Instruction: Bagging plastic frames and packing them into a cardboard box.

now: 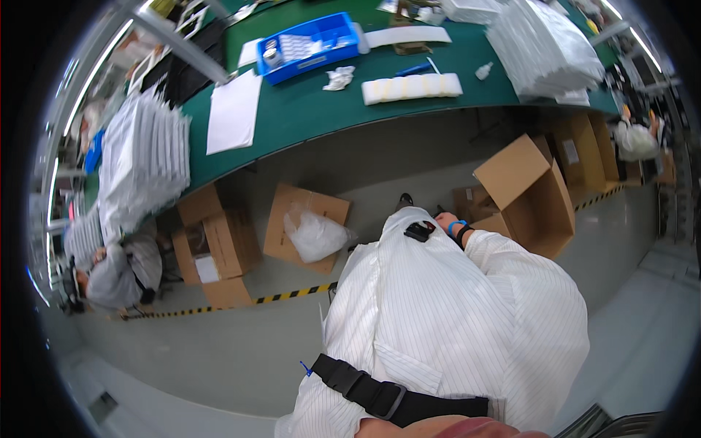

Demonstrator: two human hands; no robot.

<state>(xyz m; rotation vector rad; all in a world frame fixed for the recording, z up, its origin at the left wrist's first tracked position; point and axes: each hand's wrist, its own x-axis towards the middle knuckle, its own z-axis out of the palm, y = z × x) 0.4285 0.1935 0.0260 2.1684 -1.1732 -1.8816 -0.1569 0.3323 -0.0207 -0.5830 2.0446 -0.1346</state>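
My right hand [446,220] is low in front of me, beside the lower part of my white striped coat [453,306]. A blue band [456,226] and a dark strap circle its wrist. Its fingers are small and partly hidden, so their shape is unclear. Close to it, a small black device [419,231] rests against the coat. An open cardboard box [544,212] stands on the floor to the right of this hand. My left hand is out of sight.
Ahead runs a green worktable [307,120] with a blue bin [310,64], a white foam strip [412,88], and white packaged stacks [544,51]. Cardboard boxes [234,244] and a clear plastic bag [318,235] lie below. Another person [124,274] is at far left.
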